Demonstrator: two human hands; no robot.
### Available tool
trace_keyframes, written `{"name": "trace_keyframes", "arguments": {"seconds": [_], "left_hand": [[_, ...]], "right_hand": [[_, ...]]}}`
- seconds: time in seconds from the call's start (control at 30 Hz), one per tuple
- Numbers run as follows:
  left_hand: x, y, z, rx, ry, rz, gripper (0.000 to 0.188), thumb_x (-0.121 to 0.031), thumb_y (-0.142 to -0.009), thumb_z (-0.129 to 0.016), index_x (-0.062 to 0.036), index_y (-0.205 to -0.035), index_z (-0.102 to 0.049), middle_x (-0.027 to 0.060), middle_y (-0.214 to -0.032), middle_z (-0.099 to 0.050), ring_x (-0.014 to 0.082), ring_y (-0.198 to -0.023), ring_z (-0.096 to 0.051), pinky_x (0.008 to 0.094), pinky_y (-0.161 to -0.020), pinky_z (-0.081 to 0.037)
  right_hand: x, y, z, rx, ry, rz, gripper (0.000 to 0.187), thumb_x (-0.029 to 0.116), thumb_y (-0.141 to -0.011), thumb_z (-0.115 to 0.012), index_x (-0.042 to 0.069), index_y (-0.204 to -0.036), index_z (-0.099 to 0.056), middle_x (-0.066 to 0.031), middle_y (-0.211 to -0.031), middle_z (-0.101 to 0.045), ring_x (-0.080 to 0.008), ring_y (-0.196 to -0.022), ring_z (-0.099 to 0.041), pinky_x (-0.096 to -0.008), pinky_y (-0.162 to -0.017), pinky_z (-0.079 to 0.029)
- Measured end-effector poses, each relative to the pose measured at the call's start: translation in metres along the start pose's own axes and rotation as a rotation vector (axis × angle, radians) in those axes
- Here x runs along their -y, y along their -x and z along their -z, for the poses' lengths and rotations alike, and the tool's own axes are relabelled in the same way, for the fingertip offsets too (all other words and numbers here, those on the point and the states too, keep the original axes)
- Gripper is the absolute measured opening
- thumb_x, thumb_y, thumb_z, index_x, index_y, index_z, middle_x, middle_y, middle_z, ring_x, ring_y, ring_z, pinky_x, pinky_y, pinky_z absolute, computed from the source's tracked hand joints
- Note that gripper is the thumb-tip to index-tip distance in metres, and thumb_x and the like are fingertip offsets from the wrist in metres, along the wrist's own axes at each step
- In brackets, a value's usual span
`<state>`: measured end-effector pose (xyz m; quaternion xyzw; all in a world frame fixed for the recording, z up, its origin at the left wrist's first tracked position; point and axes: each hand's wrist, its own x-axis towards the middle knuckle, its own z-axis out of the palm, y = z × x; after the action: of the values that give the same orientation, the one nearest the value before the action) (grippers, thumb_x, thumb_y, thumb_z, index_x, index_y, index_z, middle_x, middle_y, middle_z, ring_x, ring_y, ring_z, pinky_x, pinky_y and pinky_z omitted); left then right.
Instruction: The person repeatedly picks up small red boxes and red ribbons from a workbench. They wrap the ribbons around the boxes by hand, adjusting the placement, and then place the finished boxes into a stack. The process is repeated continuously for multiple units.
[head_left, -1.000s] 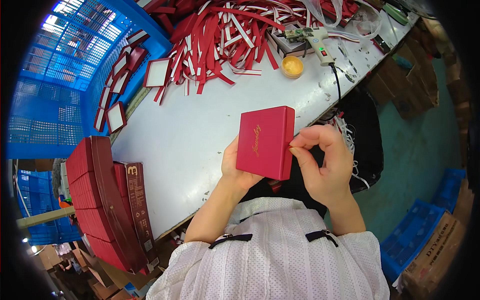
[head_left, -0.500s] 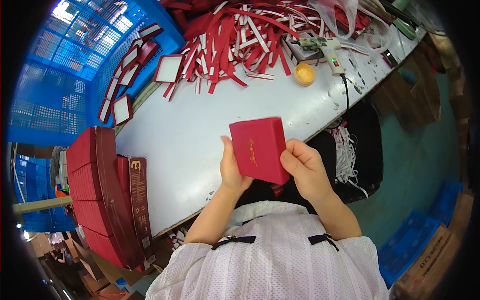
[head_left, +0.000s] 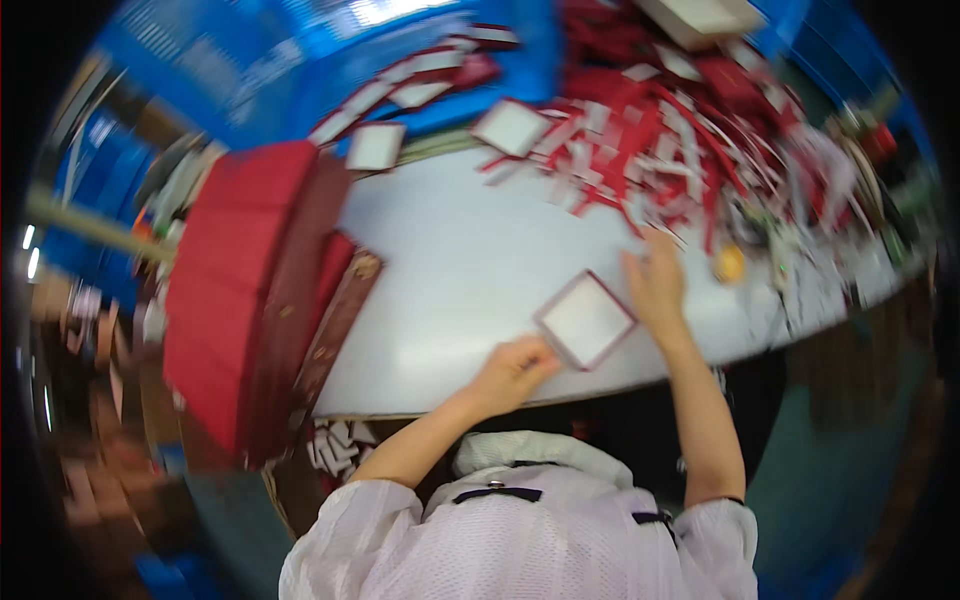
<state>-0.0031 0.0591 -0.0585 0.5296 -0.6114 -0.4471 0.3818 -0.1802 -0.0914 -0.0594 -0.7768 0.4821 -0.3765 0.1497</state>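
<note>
A shallow square red box (head_left: pixel 587 320) shows its white inside, turned like a diamond at the near side of the table. At its near left edge, my left hand (head_left: pixel 515 375) is closed, with curled fingers that appear to grip that edge. My right hand (head_left: pixel 657 285) is just beyond the box's right corner, fingers stretched toward the far side and apart from the box. In front of those fingertips lies a heap of red and white strips (head_left: pixel 660 150). The picture is smeared by motion, so fine finger detail is lost.
At the left stands a tall stack of red boxes (head_left: pixel 235 290) in a carton. Behind, a blue plastic crate (head_left: pixel 225 90) has several white-lined box parts by it. A white box part (head_left: pixel 510 128) lies beside the strips. A yellow pot (head_left: pixel 729 264) and a glue gun (head_left: pixel 785 250) are at right.
The view has swung left. The red box, held between both hands with its printed face showing, now shows its white inside. My right hand has let go and reached toward the strips.
</note>
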Motion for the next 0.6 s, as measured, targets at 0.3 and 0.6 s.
{"name": "trace_keyframes", "arguments": {"seconds": [0.3, 0.6], "left_hand": [[-0.045, -0.001, -0.009, -0.198, -0.498, -0.557, 0.037, -0.026, -0.065, -0.063, 0.0013, -0.085, -0.049, 0.0160, -0.096, -0.049, 0.0307, -0.093, -0.047, 0.0402, -0.085, -0.034], [-0.001, -0.052, -0.055, -0.284, -0.889, -0.386, 0.035, -0.033, -0.064, -0.061, -0.0020, -0.076, -0.050, 0.0160, -0.104, -0.045, 0.0335, -0.106, -0.036, 0.0640, -0.084, -0.016]], "right_hand": [[-0.041, -0.030, -0.036, -0.085, 0.331, -0.046, 0.012, 0.016, -0.074, -0.051, 0.005, -0.077, -0.051, -0.0138, -0.075, -0.051, -0.0310, -0.071, -0.052, -0.0393, -0.059, -0.040], [-0.010, 0.025, 0.020, -0.046, -0.388, -0.239, 0.011, 0.009, -0.076, -0.052, -0.001, -0.078, -0.052, -0.0059, -0.066, -0.051, -0.0100, -0.061, -0.047, -0.0232, -0.056, -0.040]]}}
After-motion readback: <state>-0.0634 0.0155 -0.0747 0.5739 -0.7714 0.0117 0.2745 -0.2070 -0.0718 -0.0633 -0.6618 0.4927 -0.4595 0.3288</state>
